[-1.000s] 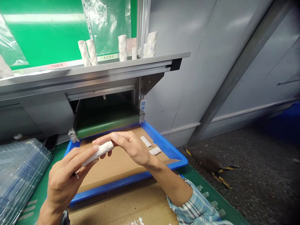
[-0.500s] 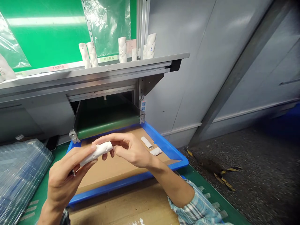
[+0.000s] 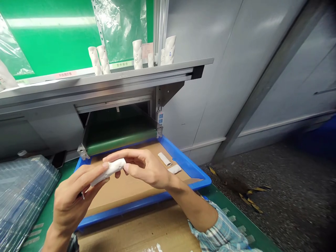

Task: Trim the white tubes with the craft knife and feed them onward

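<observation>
Both hands hold one white plastic tube-shaped part [image 3: 109, 170] above a blue tray [image 3: 199, 175] lined with cardboard. My left hand [image 3: 72, 201] is closed around the part's lower left end. My right hand [image 3: 143, 167] pinches its upper right end with fingertips and thumb. Two more white parts lie in the tray's right corner: a tube [image 3: 164, 159] and a flatter piece [image 3: 174, 169].
A green conveyor belt [image 3: 118, 134] ends just behind the tray, under a grey shelf [image 3: 105, 78] with several upright white parts. A stack of clear plastic trays [image 3: 21, 192] sits at left, a dark phone [image 3: 58, 159] beside it. A cardboard sheet [image 3: 136, 231] lies nearest me.
My right hand's fingers have curled in more tightly on the end of the white part. Both hands stay over the tray at about the same spot.
</observation>
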Available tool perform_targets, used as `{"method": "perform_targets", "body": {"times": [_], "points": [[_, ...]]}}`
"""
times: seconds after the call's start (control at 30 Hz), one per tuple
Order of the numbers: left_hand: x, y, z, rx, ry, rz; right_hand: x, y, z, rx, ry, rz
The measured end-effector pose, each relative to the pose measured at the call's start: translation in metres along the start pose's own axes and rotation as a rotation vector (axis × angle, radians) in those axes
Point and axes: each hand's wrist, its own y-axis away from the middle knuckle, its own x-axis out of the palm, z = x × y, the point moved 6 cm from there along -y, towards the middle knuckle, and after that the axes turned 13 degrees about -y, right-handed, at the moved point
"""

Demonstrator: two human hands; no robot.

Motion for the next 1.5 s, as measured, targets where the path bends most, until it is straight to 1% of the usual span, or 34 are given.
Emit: {"method": "perform_targets", "body": {"times": [0.1,0.23,0.4,0.63,0.8,0.97,1.13,1.33,1.5], "points": [[0.0003,0.0006,0.0003,0.012,-0.016,0.005,-0.0010,-0.0013,-0.0030,-0.006,0.000,-0.007],[-0.0004,0.0005,0.0015,-0.004,0.030,0.000,0.0007,-0.0028,-0.0021,-0.024,-0.019,0.001],[-0.0007,-0.0002,0.0011,-0.022,0.052,-0.007,0.0031,-0.0011,0.0018,0.011,-0.032,0.023],[0.0001,-0.0014,0.0000,0.007,0.012,-0.004,0.0009,-0.0013,-0.0006,0.000,-0.006,0.005],[-0.0011,-0.0015,0.0020,-0.001,0.050,-0.007,0.0019,-0.0019,0.0005,0.006,-0.002,0.005],[0.0006,-0.0005,0.0033,-0.023,0.051,0.009,0.0020,0.0004,0.0025,0.024,0.011,0.012],[-0.0002,-0.0004,0.0014,-0.011,0.036,0.009,0.0017,0.0006,0.0018,0.027,0.003,-0.002],[-0.0009,0.0012,0.0014,-0.021,0.042,0.002,0.0015,0.0000,0.0023,0.001,0.013,-0.013],[-0.0005,0.0008,0.0003,-0.022,0.030,-0.005,-0.0002,0.0000,0.0005,-0.024,0.014,0.004]]}}
